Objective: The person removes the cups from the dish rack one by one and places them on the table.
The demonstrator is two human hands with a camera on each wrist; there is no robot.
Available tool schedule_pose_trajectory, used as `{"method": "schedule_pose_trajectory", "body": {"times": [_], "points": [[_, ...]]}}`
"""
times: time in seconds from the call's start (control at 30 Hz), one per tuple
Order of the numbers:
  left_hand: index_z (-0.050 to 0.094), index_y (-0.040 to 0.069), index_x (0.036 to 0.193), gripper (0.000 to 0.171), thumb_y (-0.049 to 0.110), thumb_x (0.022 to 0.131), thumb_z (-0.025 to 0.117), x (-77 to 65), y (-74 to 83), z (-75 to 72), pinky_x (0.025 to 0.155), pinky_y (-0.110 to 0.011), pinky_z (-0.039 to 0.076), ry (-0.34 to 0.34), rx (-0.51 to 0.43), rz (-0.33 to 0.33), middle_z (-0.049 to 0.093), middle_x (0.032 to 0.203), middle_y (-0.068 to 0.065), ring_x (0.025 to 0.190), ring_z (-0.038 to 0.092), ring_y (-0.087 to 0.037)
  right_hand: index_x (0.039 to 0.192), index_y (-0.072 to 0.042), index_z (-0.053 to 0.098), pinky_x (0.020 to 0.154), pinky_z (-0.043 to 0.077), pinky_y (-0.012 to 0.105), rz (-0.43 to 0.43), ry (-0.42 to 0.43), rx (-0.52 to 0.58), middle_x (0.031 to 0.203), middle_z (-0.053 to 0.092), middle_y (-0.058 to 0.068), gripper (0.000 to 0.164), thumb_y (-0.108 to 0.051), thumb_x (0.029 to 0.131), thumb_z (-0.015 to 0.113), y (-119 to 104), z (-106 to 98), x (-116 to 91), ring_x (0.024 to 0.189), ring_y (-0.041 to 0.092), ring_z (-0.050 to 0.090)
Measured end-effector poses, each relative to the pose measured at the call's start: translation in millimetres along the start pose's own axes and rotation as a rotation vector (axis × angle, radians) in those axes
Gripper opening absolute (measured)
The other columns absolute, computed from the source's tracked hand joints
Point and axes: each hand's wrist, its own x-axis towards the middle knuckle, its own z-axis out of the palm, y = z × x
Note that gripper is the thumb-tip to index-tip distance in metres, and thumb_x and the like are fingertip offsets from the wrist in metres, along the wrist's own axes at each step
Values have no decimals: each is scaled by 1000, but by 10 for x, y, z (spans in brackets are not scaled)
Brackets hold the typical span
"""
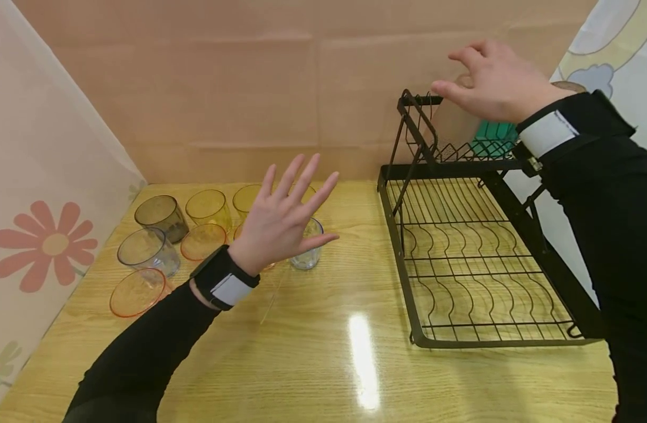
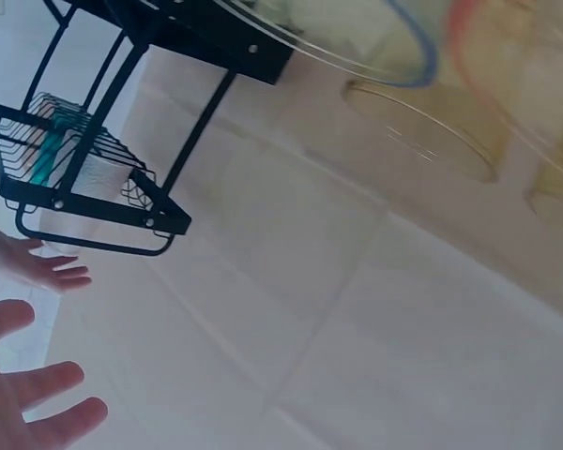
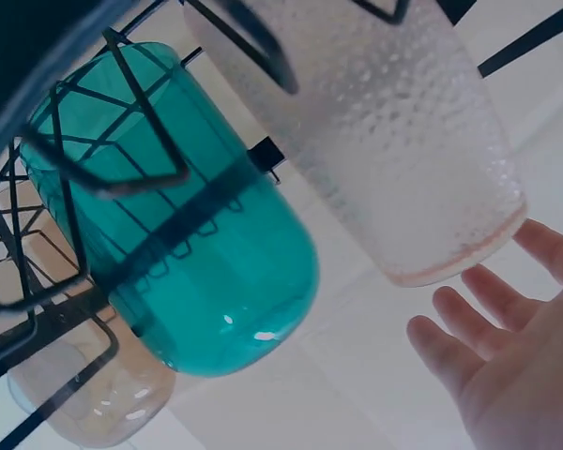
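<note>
My left hand (image 1: 281, 220) hovers with its fingers spread above a group of glasses, holding nothing. A clear glass with a blue rim (image 1: 307, 258) shows beside its thumb. My right hand (image 1: 495, 82) is raised at the rack's upper tier, fingers loosely bent and apart. Closest to it is a pale pink, bumpy-textured cup (image 3: 403, 141); its fingertips (image 3: 479, 281) lie by the cup's end, and whether they touch I cannot tell. A teal cup (image 3: 216, 253) and a clear brownish cup (image 3: 103, 384) sit farther along that tier.
A black two-tier dish rack (image 1: 408, 282) stands on the wooden table (image 1: 302, 364) at the right. Grey (image 1: 161, 217), yellow (image 1: 209, 208), clear (image 1: 148, 252) and orange-rimmed glasses (image 1: 138, 294) cluster at the left. A pinkish backdrop (image 1: 223, 88) closes off the back.
</note>
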Motion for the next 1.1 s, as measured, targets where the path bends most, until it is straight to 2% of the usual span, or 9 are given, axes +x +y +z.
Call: {"method": "schedule_pose_trajectory", "body": {"times": [0.17,0.4,0.63,0.87,1.1], "points": [[33,17,153,94,76,82,50,225,162,105,108,-61,23,-3,-38,-23,23,156,-20,143,19,-37,154,0,9,109,13,64,50,-19,15,155,2,33,80,-55,100,29,19,-4,50,141,49,5],[30,18,154,93,79,84,40,419,367,209,109,-60,22,-27,-39,-9,19,157,-20,145,13,-36,154,1,9,105,17,67,92,-64,15,153,4,35,82,-59,99,25,33,52,105,140,51,8],[28,20,155,95,81,83,39,586,550,255,110,-60,19,-52,-78,-13,14,159,-18,146,5,-36,151,6,20,103,22,68,90,-74,17,149,18,38,81,-58,100,25,69,152,138,133,56,22],[24,21,156,95,82,83,34,745,673,283,110,-59,18,-72,-101,-33,9,160,-17,146,4,-35,133,11,42,94,35,64,48,6,-39,130,42,39,69,-50,103,31,97,210,138,116,54,41],[22,21,156,97,82,83,39,870,747,319,110,-59,20,-65,-154,-68,7,160,-18,145,7,-35,124,11,46,86,41,63,28,70,-89,120,48,36,61,-45,104,34,78,212,100,108,51,47]]}}
